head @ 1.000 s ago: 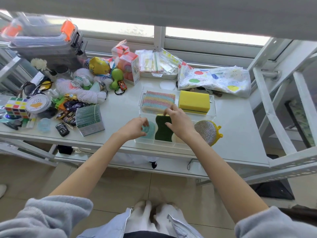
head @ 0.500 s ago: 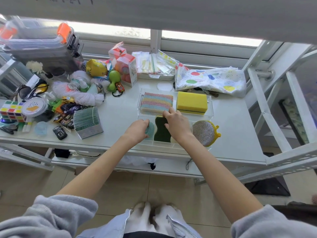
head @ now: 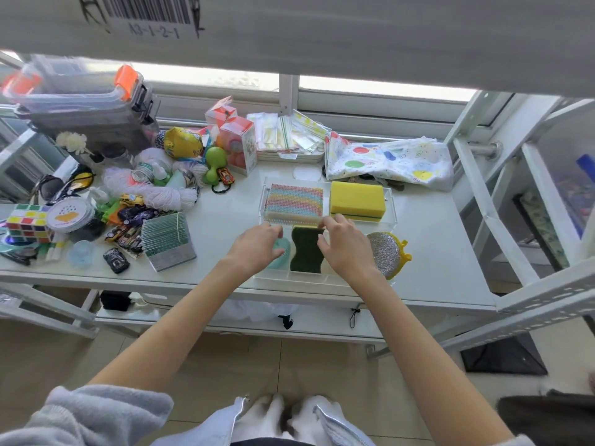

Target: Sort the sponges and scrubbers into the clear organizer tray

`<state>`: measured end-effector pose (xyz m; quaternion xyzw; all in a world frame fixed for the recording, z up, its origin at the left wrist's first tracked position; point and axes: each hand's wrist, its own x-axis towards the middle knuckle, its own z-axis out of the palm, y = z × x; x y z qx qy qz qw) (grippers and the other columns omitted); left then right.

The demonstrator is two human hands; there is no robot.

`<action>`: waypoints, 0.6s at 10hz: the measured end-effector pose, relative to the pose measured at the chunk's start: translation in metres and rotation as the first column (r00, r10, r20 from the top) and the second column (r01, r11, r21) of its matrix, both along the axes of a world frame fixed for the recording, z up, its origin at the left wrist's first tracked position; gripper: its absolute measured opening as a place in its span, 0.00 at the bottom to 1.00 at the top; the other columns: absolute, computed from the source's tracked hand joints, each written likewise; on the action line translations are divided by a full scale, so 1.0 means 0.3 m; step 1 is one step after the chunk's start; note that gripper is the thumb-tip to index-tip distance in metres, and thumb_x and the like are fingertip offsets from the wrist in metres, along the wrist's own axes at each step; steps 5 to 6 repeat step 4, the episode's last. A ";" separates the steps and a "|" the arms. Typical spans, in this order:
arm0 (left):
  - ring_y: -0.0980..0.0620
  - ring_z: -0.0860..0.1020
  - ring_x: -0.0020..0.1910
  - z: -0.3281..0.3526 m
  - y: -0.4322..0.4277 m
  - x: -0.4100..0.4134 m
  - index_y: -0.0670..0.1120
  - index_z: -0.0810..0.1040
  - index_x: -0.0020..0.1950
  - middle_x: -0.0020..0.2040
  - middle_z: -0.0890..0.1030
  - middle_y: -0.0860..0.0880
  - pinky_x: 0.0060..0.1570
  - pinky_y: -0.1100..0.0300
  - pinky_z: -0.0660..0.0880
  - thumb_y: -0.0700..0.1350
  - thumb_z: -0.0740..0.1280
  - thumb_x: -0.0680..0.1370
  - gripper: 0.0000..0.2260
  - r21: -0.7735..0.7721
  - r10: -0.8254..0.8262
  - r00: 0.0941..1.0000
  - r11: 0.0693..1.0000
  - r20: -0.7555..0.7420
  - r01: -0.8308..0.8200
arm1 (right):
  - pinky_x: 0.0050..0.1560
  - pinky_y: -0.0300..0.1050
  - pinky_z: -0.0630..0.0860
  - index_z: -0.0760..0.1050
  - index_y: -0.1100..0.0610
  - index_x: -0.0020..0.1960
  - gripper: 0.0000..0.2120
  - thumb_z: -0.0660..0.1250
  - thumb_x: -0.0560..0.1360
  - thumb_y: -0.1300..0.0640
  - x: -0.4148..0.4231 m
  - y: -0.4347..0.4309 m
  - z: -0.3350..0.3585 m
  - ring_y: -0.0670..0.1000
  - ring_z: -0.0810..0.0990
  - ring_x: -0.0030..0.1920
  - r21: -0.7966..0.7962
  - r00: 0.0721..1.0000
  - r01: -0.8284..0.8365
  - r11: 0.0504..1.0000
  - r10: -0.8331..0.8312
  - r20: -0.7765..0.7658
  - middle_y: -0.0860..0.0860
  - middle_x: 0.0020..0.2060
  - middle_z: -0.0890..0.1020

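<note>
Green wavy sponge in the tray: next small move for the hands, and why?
Probably press the green wavy sponge down flat in its middle front slot of the clear organizer tray. Both the left hand and right hand flank it with fingers at its far end, and that far edge seems to ride up at the divider. The silver scrubber looks next.

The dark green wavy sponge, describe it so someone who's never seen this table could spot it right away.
Find the clear organizer tray at the white table's front edge. In its near row, between the two hands, stands the dark green wavy sponge. Unlike the yellow block sponge and rainbow-striped scrubber behind it, it has curved, hourglass-like sides.
</note>
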<state>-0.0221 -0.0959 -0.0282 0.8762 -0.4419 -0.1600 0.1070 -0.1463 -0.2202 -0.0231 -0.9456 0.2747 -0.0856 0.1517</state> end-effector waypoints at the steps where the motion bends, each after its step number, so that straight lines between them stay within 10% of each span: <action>1: 0.48 0.79 0.54 0.065 0.001 -0.017 0.46 0.74 0.61 0.59 0.80 0.47 0.53 0.56 0.77 0.49 0.64 0.78 0.13 0.004 -0.040 0.999 0.999 0.020 0.040 | 0.47 0.45 0.75 0.75 0.57 0.59 0.11 0.60 0.79 0.56 -0.044 0.003 0.046 0.53 0.79 0.52 0.045 1.000 0.023 0.999 -0.022 -0.010 0.53 0.53 0.81; 6: 0.51 0.78 0.50 0.323 0.030 -0.101 0.49 0.74 0.59 0.57 0.79 0.50 0.45 0.58 0.74 0.53 0.62 0.79 0.12 0.037 -0.133 0.985 0.991 0.109 0.130 | 0.39 0.42 0.74 0.77 0.54 0.54 0.08 0.62 0.78 0.53 -0.160 0.042 0.304 0.49 0.79 0.41 0.134 1.000 -0.003 0.991 0.005 -0.017 0.48 0.45 0.83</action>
